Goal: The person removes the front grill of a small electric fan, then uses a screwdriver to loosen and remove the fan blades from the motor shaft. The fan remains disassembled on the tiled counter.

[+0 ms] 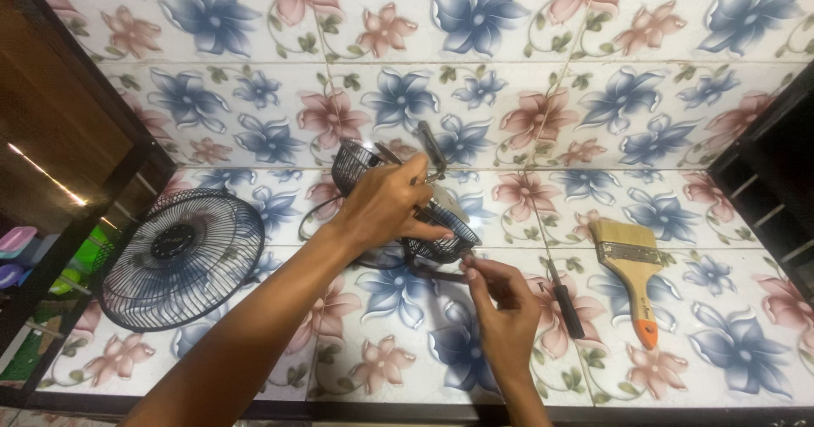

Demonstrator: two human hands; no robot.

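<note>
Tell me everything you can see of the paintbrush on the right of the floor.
The paintbrush lies flat on the flowered floor tiles, right of both hands and untouched. It is a wide flat brush: pale bristles pointing away from the person, a dull metal band, a light wooden handle ending in an orange tip toward the person. It is slightly angled. A dark-handled screwdriver lies just left of it, apart.

A black wire fan guard [407, 202] — dome-shaped, tilted on edge — is held above the floral tiles, gripped at its rim on both sides.
</note>
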